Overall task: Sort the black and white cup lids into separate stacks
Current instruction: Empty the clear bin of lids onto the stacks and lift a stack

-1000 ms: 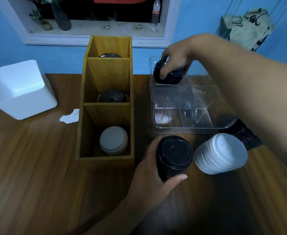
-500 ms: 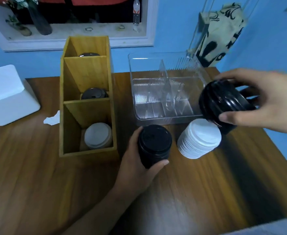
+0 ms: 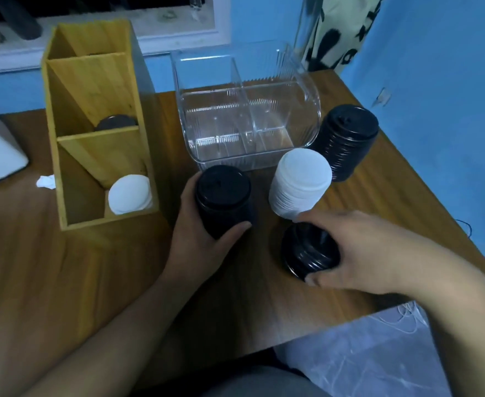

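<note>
Bringing a short bunch of black lids (image 3: pixel 307 252) down in front of the white lid stack (image 3: pixel 300 184), the right hand (image 3: pixel 375 253) curls its fingers and thumb round them, close above the wooden table (image 3: pixel 407 213). A second ago that hand was reaching into the back of the clear plastic organizer (image 3: pixel 247 116) to take them. Half a second ago it carried them past the right of the white stack. The clear organizer now looks emptied.

The left hand (image 3: pixel 204 233) wraps the near black lid stack (image 3: pixel 221 196) and steadies it upright, as in both earlier frames. The bunch hangs just right of that stack, so it probably goes on top. Another black lid stack (image 3: pixel 347 141) stands beside the organizer's right end.

In the bamboo organizer (image 3: pixel 92 90), white lids (image 3: pixel 129 194) and a black lid (image 3: pixel 115 123) remain unsorted.
</note>
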`<move>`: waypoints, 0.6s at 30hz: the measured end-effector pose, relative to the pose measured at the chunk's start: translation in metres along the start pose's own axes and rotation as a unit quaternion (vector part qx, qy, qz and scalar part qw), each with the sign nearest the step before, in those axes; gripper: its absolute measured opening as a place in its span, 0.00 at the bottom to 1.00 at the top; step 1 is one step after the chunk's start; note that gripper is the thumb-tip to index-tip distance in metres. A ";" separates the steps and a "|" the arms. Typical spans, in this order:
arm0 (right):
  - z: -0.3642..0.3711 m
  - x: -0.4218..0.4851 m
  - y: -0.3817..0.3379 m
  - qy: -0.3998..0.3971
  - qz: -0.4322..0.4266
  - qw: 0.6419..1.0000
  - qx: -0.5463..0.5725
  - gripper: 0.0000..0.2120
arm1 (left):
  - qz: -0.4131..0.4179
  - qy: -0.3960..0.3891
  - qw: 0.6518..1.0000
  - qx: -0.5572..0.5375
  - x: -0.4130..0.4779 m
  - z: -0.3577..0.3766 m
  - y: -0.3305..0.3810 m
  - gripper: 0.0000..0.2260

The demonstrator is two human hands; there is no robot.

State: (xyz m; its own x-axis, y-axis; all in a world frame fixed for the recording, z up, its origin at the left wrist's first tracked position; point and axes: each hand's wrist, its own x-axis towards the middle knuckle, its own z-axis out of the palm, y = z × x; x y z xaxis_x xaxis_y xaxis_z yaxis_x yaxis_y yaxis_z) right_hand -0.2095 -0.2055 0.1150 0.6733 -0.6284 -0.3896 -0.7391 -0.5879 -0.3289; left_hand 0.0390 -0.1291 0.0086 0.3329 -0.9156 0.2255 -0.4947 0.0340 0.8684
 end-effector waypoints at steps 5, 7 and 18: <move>0.026 0.010 0.008 0.013 0.035 0.999 -0.035 0.49 | 0.006 0.001 1.000 0.009 -0.001 0.001 -0.001 0.46; 0.029 0.007 0.011 0.035 0.022 0.999 -0.019 0.50 | 0.006 0.003 1.000 0.013 -0.001 0.002 -0.001 0.46; 0.003 -0.035 0.068 0.149 0.099 0.976 0.128 0.49 | 0.020 0.011 1.000 0.020 -0.002 0.003 0.002 0.45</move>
State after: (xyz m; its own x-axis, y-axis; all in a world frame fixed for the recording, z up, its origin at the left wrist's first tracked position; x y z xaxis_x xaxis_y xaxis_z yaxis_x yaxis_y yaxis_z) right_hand -0.2837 -0.2221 0.1034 0.4647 -0.8596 -0.2124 -0.8115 -0.3175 -0.4907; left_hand 0.0355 -0.1284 0.0088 0.3298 -0.9048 0.2694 -0.5398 0.0534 0.8401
